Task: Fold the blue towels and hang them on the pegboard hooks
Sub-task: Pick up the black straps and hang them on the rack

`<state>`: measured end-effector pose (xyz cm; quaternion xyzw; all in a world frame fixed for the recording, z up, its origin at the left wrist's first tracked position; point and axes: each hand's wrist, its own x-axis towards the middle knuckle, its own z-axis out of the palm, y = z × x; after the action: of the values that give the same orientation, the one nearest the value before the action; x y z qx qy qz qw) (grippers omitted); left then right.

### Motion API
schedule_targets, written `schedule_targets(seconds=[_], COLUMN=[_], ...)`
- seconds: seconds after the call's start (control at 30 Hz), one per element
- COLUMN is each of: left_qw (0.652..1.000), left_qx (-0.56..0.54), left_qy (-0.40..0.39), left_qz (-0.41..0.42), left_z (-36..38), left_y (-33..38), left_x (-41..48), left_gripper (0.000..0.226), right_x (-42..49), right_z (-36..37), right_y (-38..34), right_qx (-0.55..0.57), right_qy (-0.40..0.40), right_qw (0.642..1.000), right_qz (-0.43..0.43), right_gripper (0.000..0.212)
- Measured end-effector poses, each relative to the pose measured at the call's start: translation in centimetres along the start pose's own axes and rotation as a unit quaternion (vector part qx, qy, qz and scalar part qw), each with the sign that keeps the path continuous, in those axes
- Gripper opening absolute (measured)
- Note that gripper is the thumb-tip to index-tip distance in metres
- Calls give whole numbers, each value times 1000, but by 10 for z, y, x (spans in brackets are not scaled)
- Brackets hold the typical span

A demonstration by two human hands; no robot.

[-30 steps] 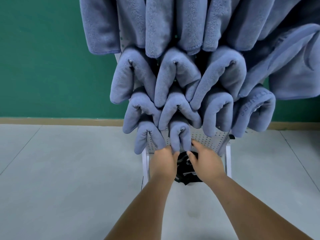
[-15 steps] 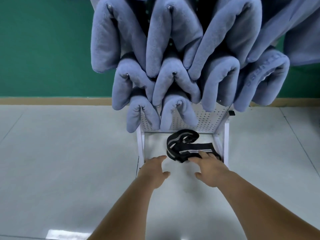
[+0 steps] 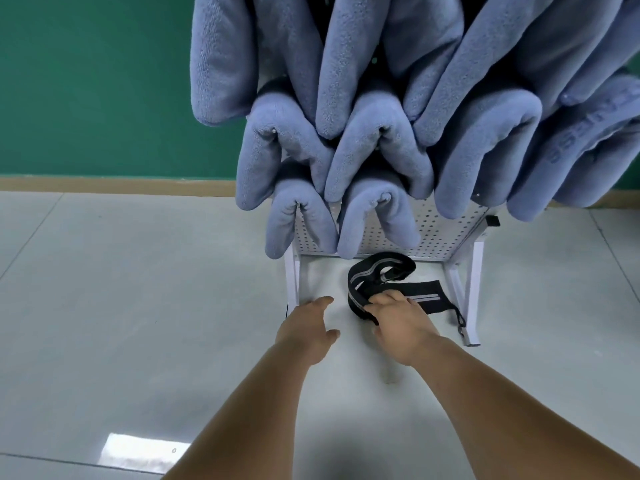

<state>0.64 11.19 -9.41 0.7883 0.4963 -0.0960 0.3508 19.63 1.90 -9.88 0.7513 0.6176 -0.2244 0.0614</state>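
Several folded blue towels hang draped over hooks on the white pegboard, covering most of it. Two of the lowest towels hang at the board's bottom left. On the floor under the board lies a black strap with grey stripes. My right hand rests on the strap's near end, fingers curled onto it. Just left of the strap hovers my left hand, fingers apart, holding nothing.
The pegboard stands on white metal legs on a pale tiled floor. A green wall with a tan baseboard runs behind. The strap's metal clip lies near the right leg.
Both hands left the lowest hanging towel and dropped to the floor. My right hand reached the black strap and closed on it. The view tilted downward.
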Motion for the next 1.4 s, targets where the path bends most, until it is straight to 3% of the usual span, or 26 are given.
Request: schedule_targets(seconds=[0.13,0.23,0.33,0.4,0.53,0.67,0.77,0.87,0.93,1.03,1.1,1.2,1.27,1.4], left_qw=[998,988,962,954,964,966,969,970,969,957,947,925,913,883], left_qx=[-48,-151,-270,-300,-224,-147,-141,-125,-126,-207,-265,-327,-355,-415], left_qy=[19,25,1,-23,9,72,-25,-88,-87,-49,-3,50,78,63], left_qz=[27,10,-41,-2,145,199,201,189,192,196,183,186,188,211], left_z=[-1,1,1,2,-11,-52,-88,-111,-121,-131,-135,-138,-140,-137], left_y=[16,36,50,57,84,115,133,148,157,171,180,192,198,206], left_x=[0,-4,-4,-12,-48,-91,-131,-167,-187,-206,-216,-226,-233,-240], left_gripper=[70,57,68,58,67,49,25,23,17,16,25,31,33,40], right_x=[-14,-37,-57,-76,-120,-167,-199,-230,-249,-273,-286,-300,-304,-302], right_z=[-15,-38,-66,-88,-133,-175,-201,-220,-226,-227,-226,-224,-223,-219], right_y=[4,-1,-9,-14,-16,-13,-5,7,17,30,25,2,-15,-29], right_qx=[128,259,339,374,446,496,529,583,547,330,235,187,213,276], right_qy=[126,164,187,203,231,254,290,318,346,350,314,303,298,314], right_qw=[983,951,922,905,865,830,797,748,761,873,918,934,930,909], right_qz=[29,36,21,18,11,-17,-4,18,37,79,64,4,-26,-10], right_gripper=[15,23,27,26,21,16,21,28,36,46,62,64,61,46])
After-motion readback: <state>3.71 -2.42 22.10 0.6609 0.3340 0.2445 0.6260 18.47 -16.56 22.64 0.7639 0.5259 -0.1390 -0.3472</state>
